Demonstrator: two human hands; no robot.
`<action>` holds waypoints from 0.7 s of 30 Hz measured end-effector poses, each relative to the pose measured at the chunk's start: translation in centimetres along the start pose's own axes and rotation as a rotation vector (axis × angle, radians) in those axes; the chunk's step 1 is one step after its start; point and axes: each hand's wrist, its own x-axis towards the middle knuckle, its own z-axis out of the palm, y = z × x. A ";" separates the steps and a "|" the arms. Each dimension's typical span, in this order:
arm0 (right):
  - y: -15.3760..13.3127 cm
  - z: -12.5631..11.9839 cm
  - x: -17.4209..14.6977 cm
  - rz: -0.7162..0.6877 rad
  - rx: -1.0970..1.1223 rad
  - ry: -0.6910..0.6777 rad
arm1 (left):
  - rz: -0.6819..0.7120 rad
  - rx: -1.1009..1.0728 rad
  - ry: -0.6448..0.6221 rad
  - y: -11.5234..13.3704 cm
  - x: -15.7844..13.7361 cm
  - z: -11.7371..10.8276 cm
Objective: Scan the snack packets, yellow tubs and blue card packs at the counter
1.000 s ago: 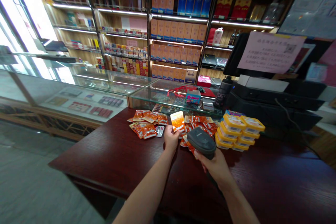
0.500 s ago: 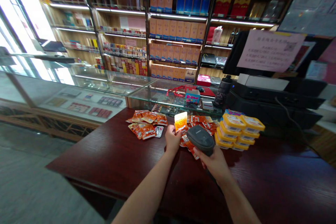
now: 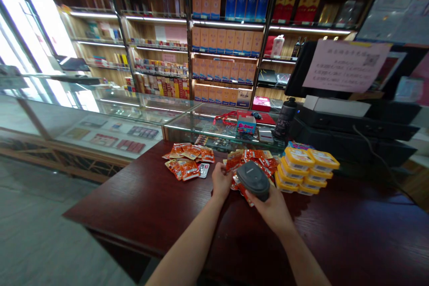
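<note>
Grips scanner [image 3: 253,179] w/ R hand [image 3: 273,210] — pinches orange packet [image 3: 234,159] w/ L hand [image 3: 221,182].
Holds packet nr scanner, btwn packet pile [image 3: 186,161] to L and stacked yellow tubs [image 3: 298,172] to R — above dark table [image 3: 150,214].

Scanner [image 3: 253,178]: dark grey, nearly black
Packets [image 3: 183,170]: orange-red with white print, some tan
Tubs [image 3: 290,173]: yellow, whitish labels
Table [image 3: 150,214]: dark reddish brown
Notice [image 3: 345,67]: pale pink, dark lettering
Bottle [image 3: 284,119]: black with greyish mottling
</note>
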 end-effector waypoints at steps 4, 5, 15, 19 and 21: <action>1.2 -1.9 -0.8 -0.065 -0.450 -0.027 | -0.015 -0.115 0.007 -1.2 0.4 -0.1; 1.7 -2.4 -1.0 -0.083 -0.536 -0.035 | -0.023 -0.138 0.014 -1.4 0.5 -0.1; 7.7 -4.7 -1.4 -0.400 -0.833 0.041 | -0.213 -0.346 0.201 0.7 2.1 -0.8; 8.9 -4.7 -2.0 -0.554 -0.873 0.053 | -0.190 -0.369 0.307 2.7 4.0 -4.6; 9.2 -4.8 -2.3 -0.616 -0.862 0.058 | -0.158 -0.291 0.384 3.2 4.8 -7.4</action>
